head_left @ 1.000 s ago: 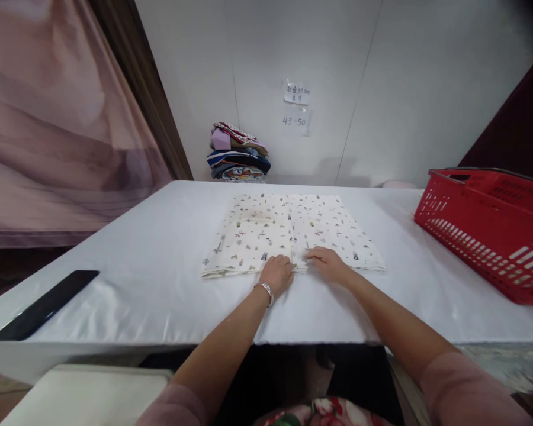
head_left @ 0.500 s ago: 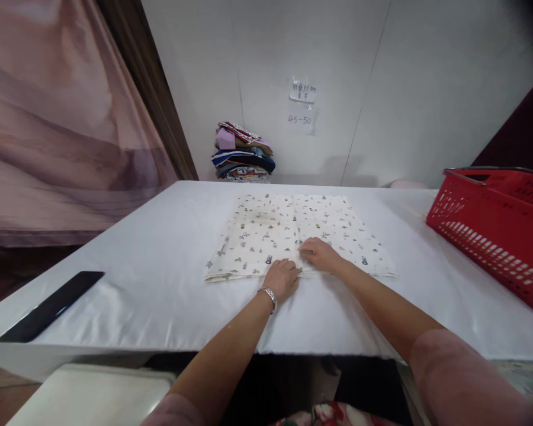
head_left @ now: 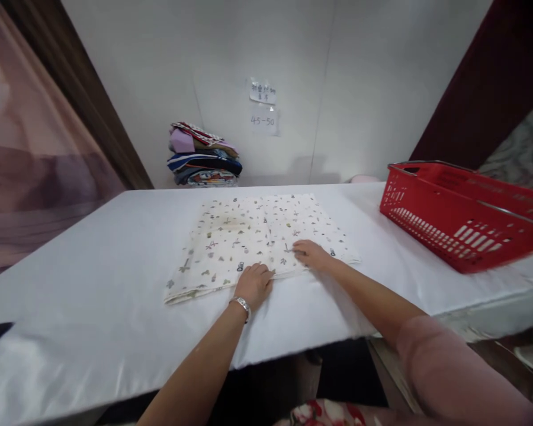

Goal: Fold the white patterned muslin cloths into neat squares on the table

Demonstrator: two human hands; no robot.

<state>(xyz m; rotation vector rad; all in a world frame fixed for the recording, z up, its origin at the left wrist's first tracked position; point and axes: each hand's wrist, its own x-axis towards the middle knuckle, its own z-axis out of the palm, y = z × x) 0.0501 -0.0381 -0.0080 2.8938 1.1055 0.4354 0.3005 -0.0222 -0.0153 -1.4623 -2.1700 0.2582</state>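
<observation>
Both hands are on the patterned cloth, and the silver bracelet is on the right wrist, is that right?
Not quite: the head view shows the silver bracelet on the wrist of the left hand. The left and right hand are indeed on the patterned cloth.

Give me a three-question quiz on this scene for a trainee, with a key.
1. True or false: the left hand, with a bracelet at its wrist, is at the near edge of the patterned cloth.
2. Where on the table is the red basket? A) left of the cloth B) on the cloth C) right of the cloth
3. Fill in: the lower sign reads 45-__.

Key: 1 true; 2 C; 3 50.
</observation>
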